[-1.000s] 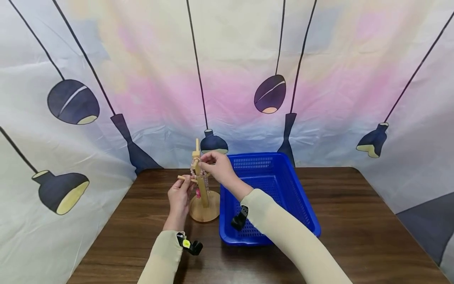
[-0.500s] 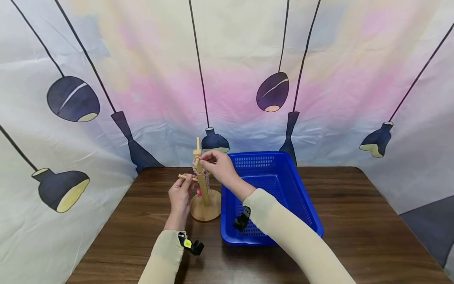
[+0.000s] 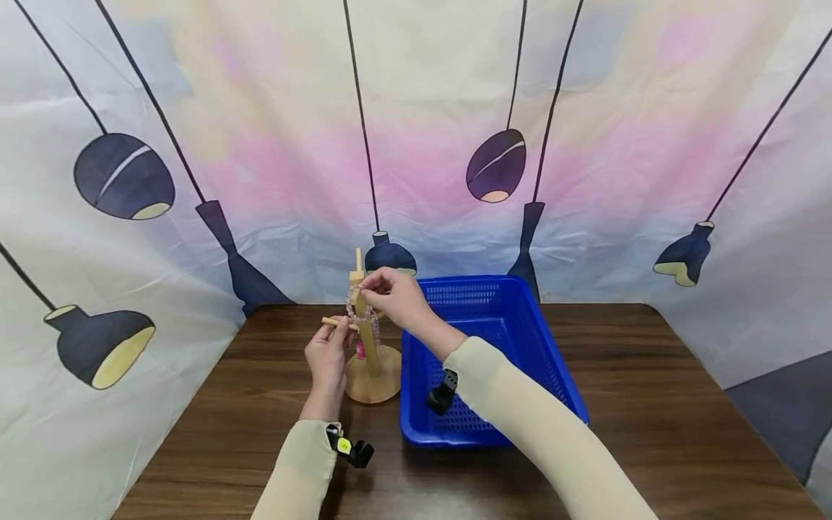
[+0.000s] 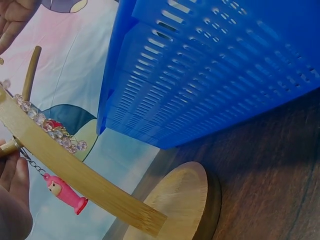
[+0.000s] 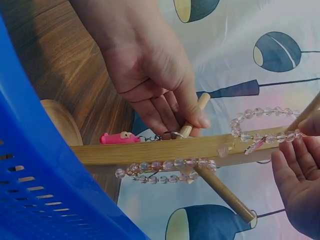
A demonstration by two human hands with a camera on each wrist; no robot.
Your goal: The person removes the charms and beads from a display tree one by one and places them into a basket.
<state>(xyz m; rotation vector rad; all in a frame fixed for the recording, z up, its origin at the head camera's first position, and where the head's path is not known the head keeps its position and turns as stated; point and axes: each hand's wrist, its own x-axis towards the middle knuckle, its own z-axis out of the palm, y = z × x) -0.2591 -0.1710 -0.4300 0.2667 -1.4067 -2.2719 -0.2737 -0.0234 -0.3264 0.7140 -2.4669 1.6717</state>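
Note:
A wooden peg stand (image 3: 369, 339) with a round base stands left of the basket. My left hand (image 3: 327, 357) pinches one of its side pegs (image 5: 204, 101) between thumb and fingers. A pink figure keychain (image 4: 64, 192) hangs by its ring from that peg. Higher up, my right hand (image 3: 399, 300) pinches a clear pink beaded bracelet (image 5: 248, 114), whose loop is around the upper part of the stand by another peg (image 5: 306, 114). A second beaded bracelet (image 5: 156, 165) hangs on the peg (image 5: 225, 194) on the opposite side from my left hand.
A blue perforated plastic basket (image 3: 448, 439) sits on the brown wooden table (image 3: 650, 404), close beside the stand's base. My right forearm reaches over it. Behind the table hangs a cloth backdrop (image 3: 429, 173) printed with lamps.
The head view shifts slightly. My left hand keeps its place on the peg, and my right fingers stay at the bracelet by the upper stand with only a slight shift.

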